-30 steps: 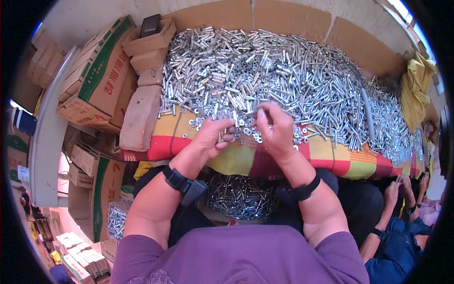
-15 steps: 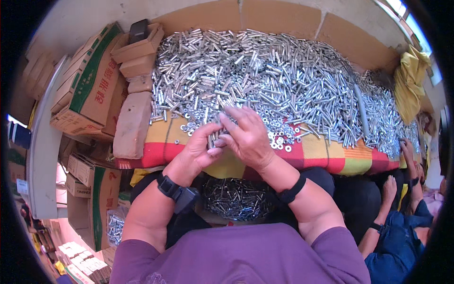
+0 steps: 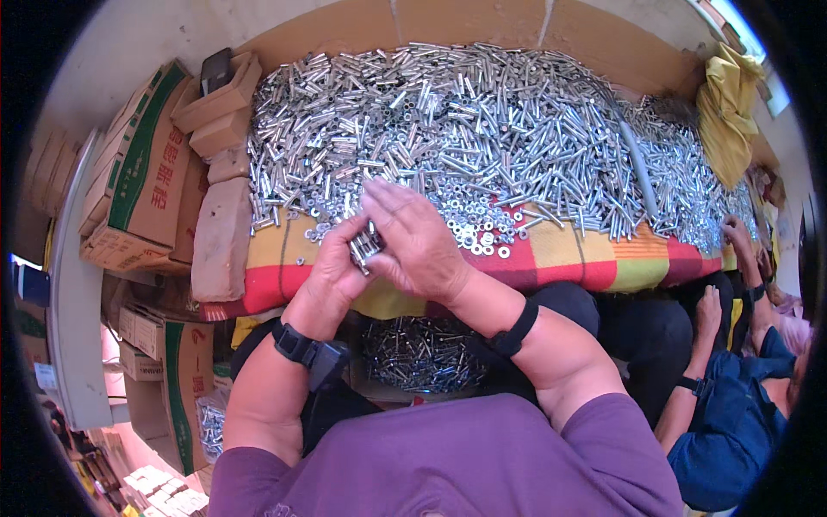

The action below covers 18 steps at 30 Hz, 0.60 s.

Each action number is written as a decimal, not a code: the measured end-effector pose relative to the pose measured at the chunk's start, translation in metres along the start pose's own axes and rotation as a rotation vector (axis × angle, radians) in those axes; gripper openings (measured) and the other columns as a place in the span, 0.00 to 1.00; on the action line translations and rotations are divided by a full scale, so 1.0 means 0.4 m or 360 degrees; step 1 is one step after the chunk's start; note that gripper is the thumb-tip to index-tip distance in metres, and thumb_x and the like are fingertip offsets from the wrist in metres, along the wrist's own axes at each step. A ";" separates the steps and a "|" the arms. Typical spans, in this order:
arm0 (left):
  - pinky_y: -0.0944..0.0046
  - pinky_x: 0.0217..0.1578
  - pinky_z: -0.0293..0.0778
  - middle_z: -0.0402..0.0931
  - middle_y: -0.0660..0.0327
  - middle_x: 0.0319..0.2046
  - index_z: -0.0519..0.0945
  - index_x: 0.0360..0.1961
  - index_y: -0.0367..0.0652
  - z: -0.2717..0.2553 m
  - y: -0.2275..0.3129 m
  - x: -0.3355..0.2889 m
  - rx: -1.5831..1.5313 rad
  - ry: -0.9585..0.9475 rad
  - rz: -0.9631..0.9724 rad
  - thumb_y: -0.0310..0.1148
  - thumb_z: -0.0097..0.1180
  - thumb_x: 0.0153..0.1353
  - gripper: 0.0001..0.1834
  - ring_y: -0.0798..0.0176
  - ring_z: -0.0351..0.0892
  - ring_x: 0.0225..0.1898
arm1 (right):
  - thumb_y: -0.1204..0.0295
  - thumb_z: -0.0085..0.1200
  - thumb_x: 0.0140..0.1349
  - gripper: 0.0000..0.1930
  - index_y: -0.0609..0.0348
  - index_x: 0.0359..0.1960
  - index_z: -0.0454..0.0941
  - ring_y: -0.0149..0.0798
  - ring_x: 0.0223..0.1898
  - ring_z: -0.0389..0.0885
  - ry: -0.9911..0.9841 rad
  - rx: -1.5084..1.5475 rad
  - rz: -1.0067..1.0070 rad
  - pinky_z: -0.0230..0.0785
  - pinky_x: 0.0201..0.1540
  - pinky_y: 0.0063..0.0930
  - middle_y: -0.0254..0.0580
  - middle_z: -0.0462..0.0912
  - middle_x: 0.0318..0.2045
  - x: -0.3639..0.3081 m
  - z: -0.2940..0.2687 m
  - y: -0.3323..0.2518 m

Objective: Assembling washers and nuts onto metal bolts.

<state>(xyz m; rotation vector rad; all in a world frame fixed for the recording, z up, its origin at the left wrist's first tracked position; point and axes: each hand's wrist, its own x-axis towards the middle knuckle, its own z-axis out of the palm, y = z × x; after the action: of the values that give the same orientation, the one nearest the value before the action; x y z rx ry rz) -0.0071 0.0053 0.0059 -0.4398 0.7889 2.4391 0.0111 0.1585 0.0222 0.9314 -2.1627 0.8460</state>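
My left hand [image 3: 334, 265] is closed around a small bunch of shiny metal bolts [image 3: 366, 247], whose ends show between thumb and fingers. My right hand [image 3: 418, 246] presses against the same bunch from the right, its fingers stretched together over the top and its thumb below. Both hands are just above the near edge of a checked cloth [image 3: 551, 246]. Beyond them spreads a wide heap of silvery bolts and sleeves [image 3: 388, 129]. Loose nuts and washers [image 3: 475, 226] lie at the heap's near edge, right of my right hand.
Below the cloth's edge, between my legs, sits a container of darker bolts [image 3: 422, 353]. A clay-coloured block [image 3: 221, 237] and cardboard boxes [image 3: 142, 189] border the left side. A grey rod [image 3: 637, 168] lies on the heap. At right, a co-worker's hand [image 3: 736, 233] reaches the heap.
The whole view has shifted a little, scene moving left. My hands have turned the bunch, so more bolt ends show, and my right fingers lie flatter against it.
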 end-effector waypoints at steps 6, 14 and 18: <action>0.60 0.52 0.66 0.68 0.57 0.51 0.68 0.54 0.41 -0.006 -0.046 -0.075 0.0283 -0.0341 0.0217 0.32 0.46 0.60 0.19 0.62 0.69 0.52 | 0.43 0.45 0.58 0.36 0.68 0.51 0.72 0.51 0.55 0.72 -0.0099 -0.0211 -0.0263 0.60 0.60 0.44 0.55 0.73 0.52 0.025 -0.022 -0.056; 0.57 0.60 0.66 0.71 0.64 0.53 0.67 0.57 0.47 -0.014 -0.137 -0.026 -0.0177 -0.0400 -0.0071 0.39 0.44 0.67 0.18 0.66 0.71 0.55 | 0.53 0.51 0.55 0.22 0.63 0.35 0.77 0.48 0.32 0.79 0.0115 -0.0174 -0.0093 0.72 0.40 0.39 0.46 0.79 0.30 0.012 -0.021 -0.017; 0.62 0.58 0.69 0.70 0.64 0.52 0.67 0.56 0.45 0.008 -0.139 -0.044 -0.0380 -0.0499 -0.0329 0.35 0.50 0.63 0.20 0.66 0.71 0.54 | 0.57 0.50 0.56 0.19 0.63 0.36 0.77 0.48 0.34 0.79 0.0110 -0.0162 0.0014 0.71 0.41 0.40 0.46 0.79 0.31 0.006 -0.037 -0.020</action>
<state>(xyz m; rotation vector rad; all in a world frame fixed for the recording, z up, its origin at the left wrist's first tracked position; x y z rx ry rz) 0.0387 0.0385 -0.0082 -0.2042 0.3061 2.3347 0.0203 0.1641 0.0352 0.8304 -2.1309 0.7538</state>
